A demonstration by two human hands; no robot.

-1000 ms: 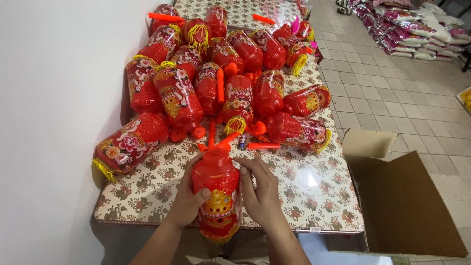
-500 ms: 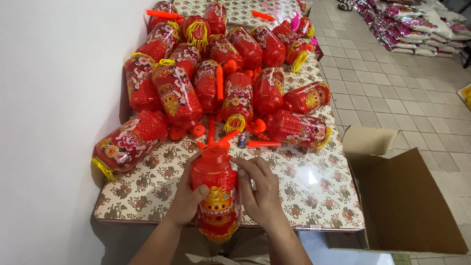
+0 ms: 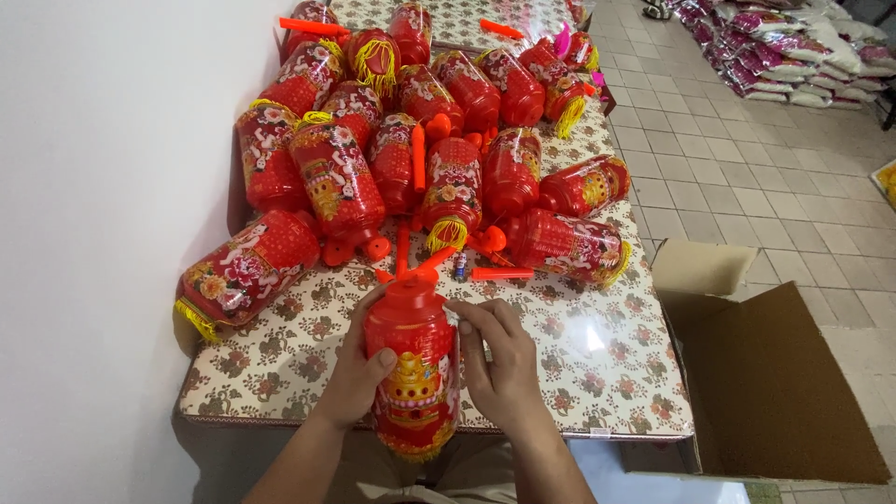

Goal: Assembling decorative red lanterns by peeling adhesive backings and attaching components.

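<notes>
While I look down from the head camera, my two forearms rise from the bottom edge and meet at a red cylindrical lantern [image 3: 412,373] held upright over the near edge of the table [image 3: 597,392]. My left hand [image 3: 359,373] wraps the lantern's left side, thumb pressed across the front and fingers curled behind, so it is grasping the body firmly. My right hand [image 3: 499,359] sits against the right side, palm turned inward, with its fingertips [image 3: 464,317] laid on the upper shoulder just below the red cap [image 3: 408,296]; it steadies the lantern rather than clenching round it. The lantern stands between both palms, its gold-printed lower end hanging past the table's edge toward me.

Just beyond the cap, loose orange sticks [image 3: 501,273] lie on the floral tablecloth. Farther back a heap of similar lanterns [image 3: 411,140] lies on its side, many with yellow tassels. To the right of the table an open cardboard box [image 3: 775,383] sits on the tiled floor, and stacked sacks [image 3: 775,56] line the far corner.
</notes>
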